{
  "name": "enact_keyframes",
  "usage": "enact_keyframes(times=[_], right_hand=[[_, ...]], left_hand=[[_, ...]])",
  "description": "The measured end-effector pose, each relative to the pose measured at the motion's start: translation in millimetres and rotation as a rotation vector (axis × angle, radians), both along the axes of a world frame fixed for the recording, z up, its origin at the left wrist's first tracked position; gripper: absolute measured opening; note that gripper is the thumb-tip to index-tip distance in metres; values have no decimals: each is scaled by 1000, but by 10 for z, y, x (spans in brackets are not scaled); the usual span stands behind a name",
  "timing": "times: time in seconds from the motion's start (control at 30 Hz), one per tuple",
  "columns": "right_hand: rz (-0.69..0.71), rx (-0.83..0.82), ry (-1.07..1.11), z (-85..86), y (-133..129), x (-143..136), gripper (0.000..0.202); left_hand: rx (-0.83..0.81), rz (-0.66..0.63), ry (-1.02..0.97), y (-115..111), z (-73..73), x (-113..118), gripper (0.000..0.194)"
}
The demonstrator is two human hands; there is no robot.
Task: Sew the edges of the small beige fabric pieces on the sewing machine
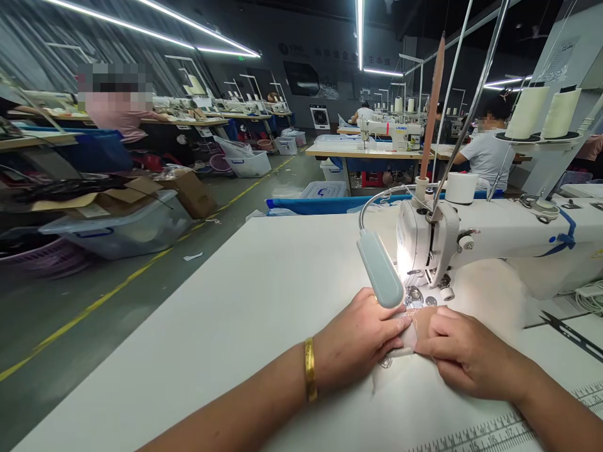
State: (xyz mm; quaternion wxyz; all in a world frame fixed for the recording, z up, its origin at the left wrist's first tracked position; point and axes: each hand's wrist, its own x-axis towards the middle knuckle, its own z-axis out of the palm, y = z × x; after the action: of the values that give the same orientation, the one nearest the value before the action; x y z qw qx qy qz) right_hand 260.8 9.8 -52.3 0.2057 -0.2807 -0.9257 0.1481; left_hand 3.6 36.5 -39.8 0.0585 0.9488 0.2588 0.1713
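A small tan fabric piece point(425, 319) with a pale, whitish layer point(407, 334) at its left lies in front of the needle area of a white sewing machine point(499, 223). My left hand point(362, 336), with a gold bracelet at the wrist, grips the piece's left side, fingers pressed together. Part of that hand is hidden behind a grey-green lamp head point(380, 269). On the right side, my right hand point(466, 351) pinches the tan fabric between thumb and bent fingers. Both hands are just short of the metal needle plate point(415, 296), which the lamp lights.
Black thread snips point(572, 336) lie at the right, and a clear ruler point(499, 433) near the front edge. A brown pencil point(433, 107) stands upright on the machine. Thread cones point(527, 113) rise behind. Beyond the white table point(226, 314) are bins, boxes and people at other machines.
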Motion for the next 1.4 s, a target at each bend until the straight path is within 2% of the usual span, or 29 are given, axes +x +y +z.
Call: enact_keyframes(times=[0.43, 0.63, 0.87, 1.03, 1.23, 1.4], right_hand=[[2, 11, -10, 26, -4, 18, 35], [-22, -35, 118, 59, 11, 12, 31], [-3, -35, 40, 0, 6, -14, 37], [-25, -27, 13, -28, 2, 0, 37], [-42, -14, 10, -25, -14, -34, 34], [-59, 6, 30, -46, -17, -69, 36]], left_hand=[[63, 4, 30, -27, 40, 12, 21], [92, 22, 32, -44, 66, 41, 20], [94, 24, 9, -27, 17, 26, 20], [70, 79, -63, -41, -8, 13, 20], [37, 130, -43, -55, -63, 30, 15], [48, 127, -26, 2, -88, 15, 20]])
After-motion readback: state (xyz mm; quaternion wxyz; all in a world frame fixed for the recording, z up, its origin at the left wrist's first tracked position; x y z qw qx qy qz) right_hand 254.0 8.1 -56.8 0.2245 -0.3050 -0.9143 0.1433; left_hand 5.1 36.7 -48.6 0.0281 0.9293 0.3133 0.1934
